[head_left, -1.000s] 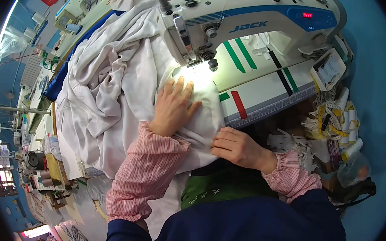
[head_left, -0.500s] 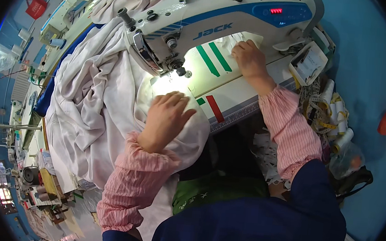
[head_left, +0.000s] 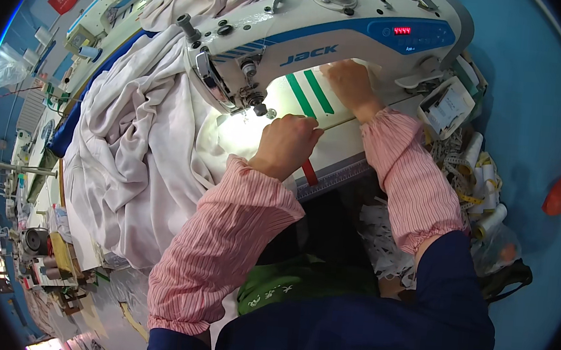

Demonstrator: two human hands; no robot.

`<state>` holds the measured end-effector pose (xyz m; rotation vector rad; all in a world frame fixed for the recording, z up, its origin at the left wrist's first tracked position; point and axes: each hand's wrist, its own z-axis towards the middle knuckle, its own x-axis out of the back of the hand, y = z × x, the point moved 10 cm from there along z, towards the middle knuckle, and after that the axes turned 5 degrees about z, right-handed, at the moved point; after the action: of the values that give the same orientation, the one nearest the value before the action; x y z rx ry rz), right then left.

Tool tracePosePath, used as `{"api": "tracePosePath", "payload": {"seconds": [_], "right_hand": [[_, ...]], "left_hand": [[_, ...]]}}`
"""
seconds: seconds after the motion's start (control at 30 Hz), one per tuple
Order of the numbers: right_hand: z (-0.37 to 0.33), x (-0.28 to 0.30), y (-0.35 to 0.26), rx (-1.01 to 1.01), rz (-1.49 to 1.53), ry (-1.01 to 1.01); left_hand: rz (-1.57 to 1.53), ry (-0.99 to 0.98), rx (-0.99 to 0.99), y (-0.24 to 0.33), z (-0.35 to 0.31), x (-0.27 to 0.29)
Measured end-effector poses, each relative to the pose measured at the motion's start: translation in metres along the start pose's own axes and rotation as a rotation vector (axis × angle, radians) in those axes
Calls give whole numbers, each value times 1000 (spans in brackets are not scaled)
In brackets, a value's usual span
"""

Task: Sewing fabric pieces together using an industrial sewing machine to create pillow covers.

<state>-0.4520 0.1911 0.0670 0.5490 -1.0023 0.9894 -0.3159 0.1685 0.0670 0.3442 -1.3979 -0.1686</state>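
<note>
My left hand [head_left: 288,145] is over the machine bed just right of the lit needle area, its fingers curled down and pressed together. Whatever may be in them is hidden. Under the arm of the white and blue sewing machine [head_left: 346,37] is my right hand [head_left: 352,84], fingers bent and closed; what they hold, if anything, cannot be seen. Green tape strips [head_left: 318,92] lie on the bed between the hands. A red strip [head_left: 309,172] shows below the left hand. Pale fabric [head_left: 143,143] lies heaped left of the needle, its edge near the presser foot.
A measuring strip [head_left: 333,178] runs along the table's front edge. To the right are an open box [head_left: 448,108] of small items, thread cones [head_left: 490,220] and tape measures. Another sewing machine [head_left: 105,6] stands at the far left. White scraps [head_left: 385,241] hang below the table.
My left hand has moved right and up, off the fabric to beside the needle area, and its fingers have curled. My right hand has shifted slightly left under the machine arm.
</note>
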Motion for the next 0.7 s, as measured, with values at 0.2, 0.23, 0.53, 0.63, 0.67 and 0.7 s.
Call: {"api": "tracePosePath", "payload": {"seconds": [0.2, 0.23, 0.53, 0.63, 0.67, 0.7], "right_hand": [[-23, 34, -18, -36, 727, 42], [-25, 27, -24, -96, 885, -86], [-42, 23, -39, -216, 985, -134], [-44, 28, -41, -184, 966, -78], [-45, 30, -41, -179, 951, -68], [-46, 32, -41, -173, 936, -58]], "left_hand": [[-532, 228, 237, -37, 0, 7], [-598, 230, 276, -40, 0, 5], [-839, 303, 396, -47, -4, 0], [-848, 341, 392, -48, -6, 3], [-848, 341, 389, -48, -5, 3], [-857, 324, 380, -47, -4, 1]]}}
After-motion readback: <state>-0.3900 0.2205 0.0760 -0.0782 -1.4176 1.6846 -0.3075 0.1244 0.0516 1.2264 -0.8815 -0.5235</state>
